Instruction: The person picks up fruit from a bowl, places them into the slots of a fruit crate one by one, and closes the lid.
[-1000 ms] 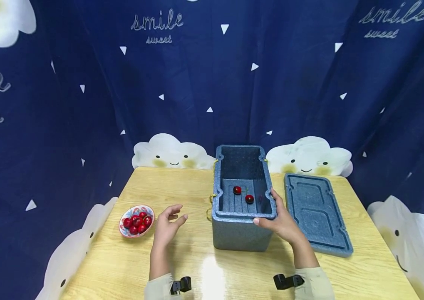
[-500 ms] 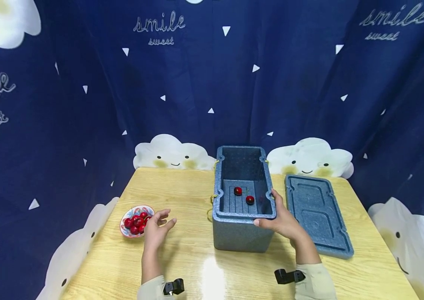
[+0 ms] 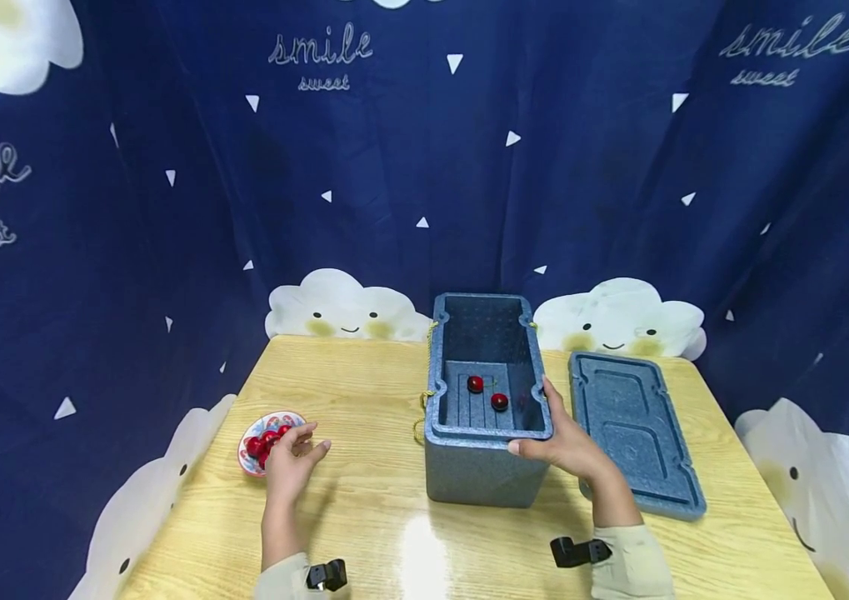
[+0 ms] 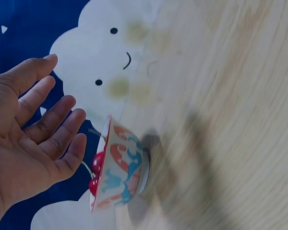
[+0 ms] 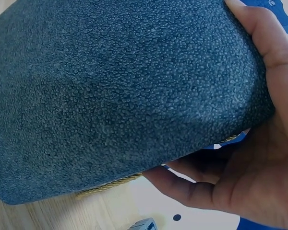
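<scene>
My left hand (image 3: 291, 467) hovers at the right edge of a small patterned bowl (image 4: 127, 167), its fingers loosely bent and nothing in them. Red cherries (image 3: 255, 447) fill the bowl, partly hidden behind the hand in the head view; green stems stick up in the left wrist view. My right hand (image 3: 572, 450) grips the near right corner of a blue-grey foam box (image 3: 480, 475), thumb on the front rim and fingers along the right side. Inside the box, two cherries, one farther back (image 3: 475, 384) and a nearer cherry (image 3: 499, 402), lie on the ribbed floor.
The box's lid (image 3: 637, 433) lies flat on the wooden table (image 3: 364, 517) to the right of the box. Yellow cord (image 3: 420, 430) hangs from the box's left side. A dark blue curtain (image 3: 394, 150) with white clouds surrounds the table.
My left hand has moved left, from the space between bowl and box to the bowl, and now covers part of the cherries. The right hand stays on the box corner.
</scene>
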The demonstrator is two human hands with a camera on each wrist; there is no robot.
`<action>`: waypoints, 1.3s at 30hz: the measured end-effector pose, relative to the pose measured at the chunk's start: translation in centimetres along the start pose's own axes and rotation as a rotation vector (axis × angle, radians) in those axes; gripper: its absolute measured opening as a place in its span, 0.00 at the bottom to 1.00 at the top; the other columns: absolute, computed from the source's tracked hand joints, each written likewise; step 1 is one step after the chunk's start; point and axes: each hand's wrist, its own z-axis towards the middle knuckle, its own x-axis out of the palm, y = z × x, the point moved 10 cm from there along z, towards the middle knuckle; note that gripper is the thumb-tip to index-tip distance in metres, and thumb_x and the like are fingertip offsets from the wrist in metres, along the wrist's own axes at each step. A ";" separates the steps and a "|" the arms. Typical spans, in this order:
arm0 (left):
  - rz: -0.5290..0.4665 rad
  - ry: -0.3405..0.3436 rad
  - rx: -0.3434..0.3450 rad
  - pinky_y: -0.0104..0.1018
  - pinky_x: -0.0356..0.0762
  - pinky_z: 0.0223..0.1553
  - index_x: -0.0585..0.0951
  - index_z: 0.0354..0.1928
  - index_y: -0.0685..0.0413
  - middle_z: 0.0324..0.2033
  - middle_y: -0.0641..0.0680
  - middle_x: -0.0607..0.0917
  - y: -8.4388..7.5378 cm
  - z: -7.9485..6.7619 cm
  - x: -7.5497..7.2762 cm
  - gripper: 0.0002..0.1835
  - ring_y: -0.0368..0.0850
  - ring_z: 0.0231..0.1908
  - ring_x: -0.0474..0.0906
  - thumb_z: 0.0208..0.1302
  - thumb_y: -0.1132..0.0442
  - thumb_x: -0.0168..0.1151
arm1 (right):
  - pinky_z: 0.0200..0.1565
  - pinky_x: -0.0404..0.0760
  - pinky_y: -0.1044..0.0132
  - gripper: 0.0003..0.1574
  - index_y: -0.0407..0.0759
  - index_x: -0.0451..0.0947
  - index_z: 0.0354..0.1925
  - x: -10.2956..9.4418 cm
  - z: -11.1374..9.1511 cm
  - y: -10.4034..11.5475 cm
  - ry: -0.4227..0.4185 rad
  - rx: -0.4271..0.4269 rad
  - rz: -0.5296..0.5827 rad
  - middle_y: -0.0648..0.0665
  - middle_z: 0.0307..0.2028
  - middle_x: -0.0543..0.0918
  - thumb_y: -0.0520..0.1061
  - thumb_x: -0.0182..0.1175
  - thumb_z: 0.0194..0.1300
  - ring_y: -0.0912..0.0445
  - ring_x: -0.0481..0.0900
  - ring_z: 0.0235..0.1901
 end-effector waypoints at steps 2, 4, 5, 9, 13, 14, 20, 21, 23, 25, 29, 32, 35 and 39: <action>-0.005 -0.012 0.002 0.42 0.74 0.44 0.79 0.50 0.61 0.44 0.61 0.81 0.3 0.1 -0.5 0.22 0.58 0.44 0.78 0.52 0.66 0.70 | 0.58 0.57 0.39 0.75 0.54 0.26 0.72 0.0 0.0 -0.1 -0.001 -0.002 -0.003 0.30 0.69 0.44 0.55 0.72 0.46 0.34 0.50 0.64; -0.019 -0.020 0.009 0.39 0.74 0.43 0.79 0.50 0.63 0.44 0.62 0.81 0.5 0.1 -1.0 0.21 0.58 0.44 0.78 0.52 0.67 0.69 | 0.58 0.57 0.39 0.76 0.54 0.26 0.72 0.0 0.0 -0.1 -0.004 0.001 -0.006 0.30 0.69 0.45 0.55 0.73 0.46 0.34 0.51 0.64; -0.024 -0.022 0.012 0.39 0.74 0.44 0.78 0.50 0.64 0.44 0.63 0.80 0.5 0.1 -1.2 0.21 0.59 0.44 0.77 0.52 0.68 0.69 | 0.57 0.57 0.39 0.76 0.54 0.26 0.72 0.0 0.0 -0.2 -0.006 0.002 -0.010 0.30 0.69 0.45 0.55 0.73 0.46 0.33 0.51 0.63; -0.023 -0.035 0.028 0.41 0.72 0.46 0.78 0.49 0.66 0.46 0.66 0.79 0.9 0.2 -2.1 0.20 0.60 0.45 0.76 0.53 0.69 0.68 | 0.57 0.57 0.38 0.75 0.54 0.26 0.72 -0.1 0.0 -0.2 -0.014 0.001 -0.021 0.29 0.68 0.46 0.55 0.72 0.46 0.33 0.51 0.63; 0.003 -0.058 0.015 0.37 0.73 0.44 0.77 0.50 0.66 0.45 0.67 0.79 1.5 0.3 -3.2 0.21 0.61 0.45 0.76 0.52 0.69 0.68 | 0.57 0.57 0.38 0.75 0.55 0.26 0.72 0.0 0.0 -0.2 -0.014 0.000 -0.022 0.29 0.68 0.46 0.56 0.72 0.46 0.33 0.51 0.63; 0.008 -0.062 0.010 0.34 0.72 0.43 0.77 0.50 0.67 0.45 0.68 0.79 1.6 0.3 -3.5 0.21 0.61 0.45 0.76 0.52 0.68 0.68 | 0.57 0.57 0.38 0.75 0.55 0.26 0.72 0.0 0.0 -0.3 -0.013 0.000 -0.021 0.29 0.68 0.46 0.56 0.72 0.47 0.33 0.51 0.63; 0.059 -0.060 -0.048 0.32 0.70 0.42 0.76 0.52 0.65 0.48 0.67 0.77 3.1 0.7 -5.0 0.23 0.60 0.46 0.75 0.54 0.67 0.68 | 0.57 0.56 0.38 0.75 0.53 0.26 0.72 0.1 0.1 -0.1 -0.012 -0.016 0.001 0.29 0.68 0.45 0.55 0.72 0.47 0.33 0.51 0.63; 0.067 -0.054 -0.057 0.34 0.71 0.43 0.76 0.53 0.64 0.49 0.67 0.77 3.4 0.8 -5.1 0.23 0.60 0.47 0.75 0.54 0.67 0.67 | 0.58 0.56 0.38 0.75 0.53 0.26 0.72 0.1 0.1 -0.1 -0.013 -0.019 0.007 0.29 0.68 0.45 0.54 0.72 0.47 0.33 0.51 0.63; 0.076 -0.046 -0.063 0.39 0.70 0.45 0.76 0.53 0.65 0.50 0.67 0.76 3.7 0.9 -5.4 0.23 0.61 0.48 0.74 0.54 0.67 0.67 | 0.58 0.56 0.39 0.75 0.52 0.26 0.72 0.0 0.1 0.0 -0.015 -0.026 0.014 0.28 0.68 0.46 0.54 0.72 0.47 0.33 0.51 0.63; 0.088 -0.045 -0.066 0.42 0.70 0.46 0.76 0.53 0.65 0.50 0.68 0.77 4.0 1.0 -5.6 0.23 0.61 0.48 0.74 0.54 0.67 0.67 | 0.58 0.56 0.39 0.75 0.53 0.26 0.72 0.0 0.1 0.0 -0.018 -0.026 0.015 0.29 0.68 0.47 0.54 0.72 0.47 0.33 0.52 0.63; 0.127 -0.051 -0.064 0.45 0.70 0.45 0.77 0.51 0.66 0.47 0.69 0.78 4.3 1.2 -5.9 0.22 0.62 0.46 0.75 0.52 0.67 0.67 | 0.58 0.56 0.39 0.75 0.54 0.26 0.72 0.0 0.1 0.0 -0.014 -0.025 0.007 0.29 0.68 0.46 0.54 0.72 0.47 0.33 0.51 0.63; 0.153 -0.049 -0.065 0.46 0.70 0.46 0.77 0.51 0.67 0.46 0.69 0.79 4.7 1.6 -5.8 0.23 0.62 0.45 0.76 0.52 0.66 0.67 | 0.57 0.56 0.38 0.75 0.54 0.26 0.72 -0.1 0.1 -0.1 -0.016 -0.021 0.005 0.29 0.68 0.46 0.54 0.72 0.47 0.33 0.51 0.63; 0.160 -0.037 -0.069 0.49 0.70 0.47 0.75 0.52 0.68 0.47 0.70 0.78 5.1 2.1 -5.7 0.24 0.63 0.46 0.75 0.53 0.65 0.66 | 0.58 0.56 0.38 0.75 0.54 0.26 0.72 0.0 0.2 -0.2 -0.020 -0.022 0.010 0.29 0.68 0.46 0.54 0.73 0.47 0.33 0.52 0.63; 0.166 -0.036 -0.072 0.50 0.70 0.47 0.75 0.51 0.70 0.46 0.71 0.77 5.5 2.7 -5.5 0.23 0.63 0.45 0.75 0.53 0.67 0.65 | 0.57 0.57 0.38 0.75 0.55 0.26 0.72 0.0 0.2 -0.2 -0.023 -0.017 0.003 0.30 0.69 0.46 0.54 0.73 0.47 0.33 0.51 0.63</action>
